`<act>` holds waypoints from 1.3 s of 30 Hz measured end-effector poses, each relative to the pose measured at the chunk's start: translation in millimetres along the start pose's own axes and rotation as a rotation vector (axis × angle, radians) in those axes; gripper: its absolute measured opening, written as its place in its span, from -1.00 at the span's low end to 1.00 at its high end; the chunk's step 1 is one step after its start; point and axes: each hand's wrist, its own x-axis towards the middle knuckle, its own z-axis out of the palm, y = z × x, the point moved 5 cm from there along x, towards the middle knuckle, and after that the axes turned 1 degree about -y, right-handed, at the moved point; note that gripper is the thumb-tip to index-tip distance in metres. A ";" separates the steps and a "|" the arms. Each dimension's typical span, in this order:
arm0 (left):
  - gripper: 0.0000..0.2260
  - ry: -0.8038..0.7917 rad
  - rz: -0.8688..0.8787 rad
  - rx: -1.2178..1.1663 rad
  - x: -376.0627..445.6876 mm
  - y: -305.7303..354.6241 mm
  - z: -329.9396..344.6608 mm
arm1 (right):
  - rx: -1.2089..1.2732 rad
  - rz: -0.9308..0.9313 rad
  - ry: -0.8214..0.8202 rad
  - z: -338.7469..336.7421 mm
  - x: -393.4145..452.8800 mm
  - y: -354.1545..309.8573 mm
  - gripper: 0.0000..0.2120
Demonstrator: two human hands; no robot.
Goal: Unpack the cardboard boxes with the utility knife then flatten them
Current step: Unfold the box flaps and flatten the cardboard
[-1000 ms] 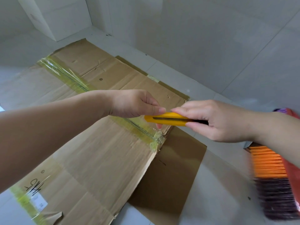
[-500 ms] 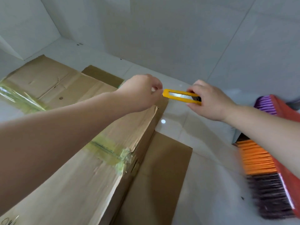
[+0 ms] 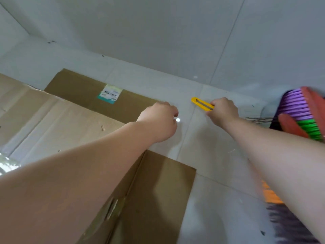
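Observation:
A flattened brown cardboard box (image 3: 58,120) lies on the white tiled floor, filling the left and lower middle of the head view, with a teal and white label on its far flap (image 3: 110,94). My right hand (image 3: 223,111) grips a yellow utility knife (image 3: 202,103) by its rear end, low over the floor to the right of the cardboard, the tip pointing left and away. My left hand (image 3: 160,120) hovers beside it with curled fingers and holds nothing, just past the cardboard's right edge.
A broom (image 3: 299,113) with red, purple, green and orange bristles lies along the right edge, close to my right forearm. A white wall (image 3: 158,32) rises right behind the cardboard. Bare floor tiles (image 3: 202,147) show between the cardboard and the broom.
My left hand has let go of the knife's tip and drawn back to the left. My right hand has carried the knife forward and down toward the floor. The view has tilted toward the wall.

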 end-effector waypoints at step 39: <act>-0.56 -0.019 -0.158 -0.043 -232.9 -236.1 -55.7 | -0.060 -0.994 -0.182 -19.9 -238.3 -365.2 -0.73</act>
